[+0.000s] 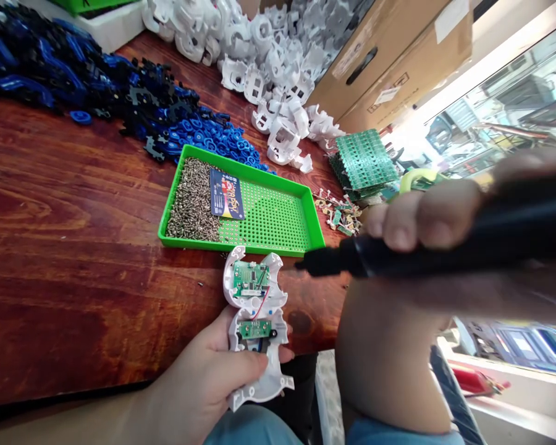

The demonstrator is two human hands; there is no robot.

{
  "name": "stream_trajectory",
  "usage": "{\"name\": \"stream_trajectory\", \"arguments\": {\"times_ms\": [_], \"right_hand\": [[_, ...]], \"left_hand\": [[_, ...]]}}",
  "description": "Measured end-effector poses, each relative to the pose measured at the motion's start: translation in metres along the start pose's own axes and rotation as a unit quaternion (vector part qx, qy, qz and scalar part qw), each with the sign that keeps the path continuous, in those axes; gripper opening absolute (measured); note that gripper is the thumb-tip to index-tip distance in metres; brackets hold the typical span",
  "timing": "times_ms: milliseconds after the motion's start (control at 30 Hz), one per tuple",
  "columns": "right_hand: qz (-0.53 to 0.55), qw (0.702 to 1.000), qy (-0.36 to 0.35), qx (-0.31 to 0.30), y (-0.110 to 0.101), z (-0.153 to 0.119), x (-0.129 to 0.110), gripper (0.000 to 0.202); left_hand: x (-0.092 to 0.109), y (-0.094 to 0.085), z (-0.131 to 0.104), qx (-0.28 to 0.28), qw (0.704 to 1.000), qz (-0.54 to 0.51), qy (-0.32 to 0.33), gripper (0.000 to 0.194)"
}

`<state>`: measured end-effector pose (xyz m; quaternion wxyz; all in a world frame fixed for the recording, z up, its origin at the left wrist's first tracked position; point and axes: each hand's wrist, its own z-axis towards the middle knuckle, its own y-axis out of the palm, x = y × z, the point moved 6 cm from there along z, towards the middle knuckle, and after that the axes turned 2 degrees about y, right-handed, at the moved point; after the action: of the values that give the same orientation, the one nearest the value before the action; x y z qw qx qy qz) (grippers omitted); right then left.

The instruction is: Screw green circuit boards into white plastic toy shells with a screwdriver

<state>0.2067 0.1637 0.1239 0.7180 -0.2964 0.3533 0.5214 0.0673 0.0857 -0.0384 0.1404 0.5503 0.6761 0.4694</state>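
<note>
My left hand (pixel 213 368) is closed around a white plastic shell (pixel 274 374) at the table's front edge, thumb across its lower part. Inside the shell sit an upper green circuit board (pixel 245 277) and a smaller lower circuit board (pixel 254 329), with a red wire running between them. My right hand (pixel 430 216) wraps around a black electric screwdriver (pixel 398 256), blurred by motion. The screwdriver points left, its tip beside the shell's upper part; whether it touches cannot be made out.
A green tray (pixel 319 225) holds many small screws (pixel 189 204) and a printed card (pixel 227 194). Behind lie blue and black plastic parts (pixel 204 133), white shells (pixel 282 123), stacked green circuit panels (pixel 368 157) and small wired boards (pixel 340 216). A cardboard box (pixel 389 68) stands at back right.
</note>
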Motion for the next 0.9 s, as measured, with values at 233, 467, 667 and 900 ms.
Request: {"name": "stream_trajectory", "arguments": {"times_ms": [233, 467, 667, 900], "right_hand": [[0.005, 0.977, -0.111, 0.181, -0.012, 0.067, 0.091, 0.014], [-0.008, 0.981, -0.098, 0.169, -0.011, 0.079, 0.117, 0.021], [0.000, 0.979, -0.102, 0.176, -0.009, 0.078, 0.111, 0.021], [-0.004, 0.981, -0.098, 0.165, -0.010, 0.077, 0.114, 0.019]], "left_hand": [[-0.006, -0.002, 0.000, 0.034, 0.999, -0.027, -0.030, 0.042], [-0.003, -0.002, 0.002, 0.032, 0.999, -0.015, -0.041, 0.043], [-0.004, -0.001, 0.001, 0.037, 0.999, -0.025, -0.025, 0.041], [0.002, 0.000, 0.002, 0.060, 0.998, -0.001, -0.038, 0.041]]}}
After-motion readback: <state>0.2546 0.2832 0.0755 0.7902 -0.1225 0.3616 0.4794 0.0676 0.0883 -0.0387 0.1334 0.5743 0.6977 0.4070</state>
